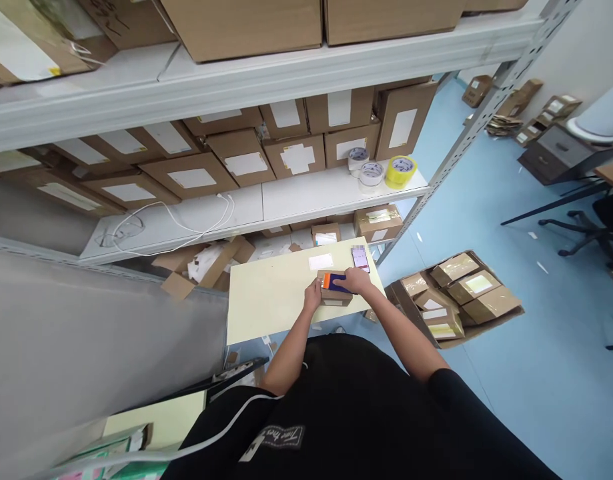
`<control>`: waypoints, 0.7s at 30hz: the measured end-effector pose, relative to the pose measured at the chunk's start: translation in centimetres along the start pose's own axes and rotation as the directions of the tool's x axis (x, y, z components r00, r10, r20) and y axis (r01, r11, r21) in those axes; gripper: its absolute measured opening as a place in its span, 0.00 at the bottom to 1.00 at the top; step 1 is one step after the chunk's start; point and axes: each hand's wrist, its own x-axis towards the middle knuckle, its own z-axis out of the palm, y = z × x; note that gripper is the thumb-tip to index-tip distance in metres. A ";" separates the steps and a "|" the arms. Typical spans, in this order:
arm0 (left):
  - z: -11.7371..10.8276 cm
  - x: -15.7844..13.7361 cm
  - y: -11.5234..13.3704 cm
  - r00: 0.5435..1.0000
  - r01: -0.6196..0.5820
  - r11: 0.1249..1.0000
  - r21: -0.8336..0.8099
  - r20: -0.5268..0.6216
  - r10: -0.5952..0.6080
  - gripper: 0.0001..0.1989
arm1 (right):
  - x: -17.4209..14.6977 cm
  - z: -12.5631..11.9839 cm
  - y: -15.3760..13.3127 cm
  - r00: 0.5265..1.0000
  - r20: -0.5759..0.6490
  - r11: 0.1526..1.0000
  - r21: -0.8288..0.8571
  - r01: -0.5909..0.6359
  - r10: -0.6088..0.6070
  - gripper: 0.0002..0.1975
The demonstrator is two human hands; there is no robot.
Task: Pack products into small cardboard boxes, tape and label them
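Note:
A small cardboard box (336, 301) rests near the front edge of the pale yellow table (266, 287). My left hand (313, 295) grips the box at its left side, with the fingers partly hidden. Held in my right hand (355, 280) is a dark-blue and orange handheld tool (331, 281), lying across the top of the box. Its exact kind is not clear. Just beyond my right hand, a phone (360, 259) with a lit screen lies on the table. A white label sheet (320, 261) lies behind the box.
A metal shelf (306, 193) full of cardboard boxes rises behind the table. Several tape rolls (400, 172) and a white cable (186, 230) lie on it. To the right, a large open carton (426, 293) of packed boxes stands on the blue floor. An office chair (581, 227) is farther right.

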 end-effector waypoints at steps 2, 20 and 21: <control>-0.1 0.3 -0.7 1.000 -0.005 1.000 0.009 0.007 0.005 0.24 | -0.7 0.1 2.7 1.000 -0.004 1.000 -0.007 -0.023 0.023 0.29; -8.6 3.8 -5.7 0.955 0.241 0.969 -0.059 -0.166 -0.247 0.18 | 1.4 6.2 1.0 0.996 -0.025 0.962 0.258 0.088 -0.085 0.23; -9.4 4.0 -5.9 0.944 0.258 0.964 -0.063 -0.198 -0.265 0.18 | 1.9 6.7 -0.5 0.994 -0.026 0.961 0.255 0.108 -0.105 0.24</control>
